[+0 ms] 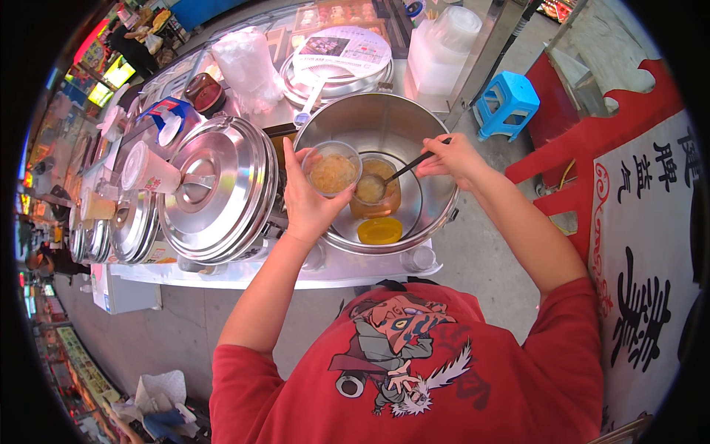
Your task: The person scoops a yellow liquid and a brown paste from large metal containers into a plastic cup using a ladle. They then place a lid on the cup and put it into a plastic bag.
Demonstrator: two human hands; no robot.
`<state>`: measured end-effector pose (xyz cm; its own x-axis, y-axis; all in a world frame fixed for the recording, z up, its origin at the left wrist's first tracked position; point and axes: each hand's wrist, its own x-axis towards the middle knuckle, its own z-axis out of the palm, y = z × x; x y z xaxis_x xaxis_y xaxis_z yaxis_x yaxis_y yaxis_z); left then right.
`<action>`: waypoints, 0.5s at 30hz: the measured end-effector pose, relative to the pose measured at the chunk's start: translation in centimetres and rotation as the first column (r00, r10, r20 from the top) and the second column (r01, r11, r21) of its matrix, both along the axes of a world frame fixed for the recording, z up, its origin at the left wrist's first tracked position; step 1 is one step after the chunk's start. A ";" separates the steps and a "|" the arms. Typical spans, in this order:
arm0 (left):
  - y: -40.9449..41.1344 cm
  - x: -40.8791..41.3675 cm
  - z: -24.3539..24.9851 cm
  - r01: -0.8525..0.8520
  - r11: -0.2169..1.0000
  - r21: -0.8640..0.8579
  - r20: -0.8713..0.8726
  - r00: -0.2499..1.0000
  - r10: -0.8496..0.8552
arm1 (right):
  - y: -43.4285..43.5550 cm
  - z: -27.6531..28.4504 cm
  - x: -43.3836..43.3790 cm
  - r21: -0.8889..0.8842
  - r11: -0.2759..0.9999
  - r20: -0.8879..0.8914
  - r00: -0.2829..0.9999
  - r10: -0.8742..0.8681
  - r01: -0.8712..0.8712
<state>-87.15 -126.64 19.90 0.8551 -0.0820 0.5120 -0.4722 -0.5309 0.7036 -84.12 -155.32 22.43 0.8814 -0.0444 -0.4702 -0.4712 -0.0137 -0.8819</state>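
Observation:
My left hand [316, 194] holds a clear plastic cup [333, 168] with pale, amber, jelly-like food in it, tilted over the rim of a large stainless steel pot [366, 108]. By its black handle my right hand [452, 164] grips a ladle [410, 165]. The ladle's bowl sits in a square clear container [380, 210] of amber liquid, inside the pot. A yellow lid [380, 231] rests on the pot's floor, on the side nearer me.
To the left stands a lidded steel pot [211, 183] with a capped cup [151, 168] on it, then several more lidded pots. Behind are a hand fan [341, 53], a plastic bag [247, 64] and stacked clear lids [457, 28]. A blue stool [507, 105] and red-framed sign [643, 250] are at right.

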 end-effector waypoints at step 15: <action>0.7 0.5 -0.9 -0.013 1.000 0.014 -0.016 1.000 0.014 | -3.3 4.4 -1.7 0.044 0.988 0.139 0.978 -0.155 0.150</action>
